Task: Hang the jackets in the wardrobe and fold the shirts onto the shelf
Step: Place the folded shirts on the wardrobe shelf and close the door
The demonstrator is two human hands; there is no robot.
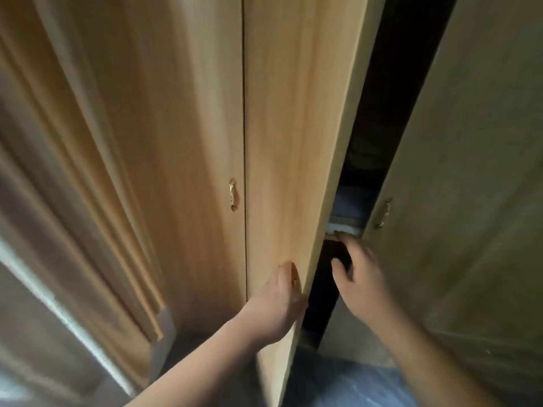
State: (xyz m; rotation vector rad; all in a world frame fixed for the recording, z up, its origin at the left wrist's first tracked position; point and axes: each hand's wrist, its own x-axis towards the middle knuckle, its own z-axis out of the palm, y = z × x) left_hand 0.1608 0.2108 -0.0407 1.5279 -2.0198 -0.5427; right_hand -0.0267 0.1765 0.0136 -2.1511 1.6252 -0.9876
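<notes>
A light wooden wardrobe fills the view. Its middle door [296, 142] stands partly ajar, and my left hand [279, 301] grips that door's free edge low down, thumb on the front face. The right door [470, 201] is swung open too, with a brass handle [382, 214]. My right hand [363, 277] reaches into the dark gap between the two doors, fingers loosely spread and holding nothing. Inside the gap, folded blue and white cloth [348, 210] lies on a shelf. No jacket or loose shirt is visible.
The closed left door [147, 142] carries a brass handle [232, 194]. A beige curtain [58, 171] hangs at the far left beside a bright window strip. Dark blue fabric [346, 383] lies low, below the doors.
</notes>
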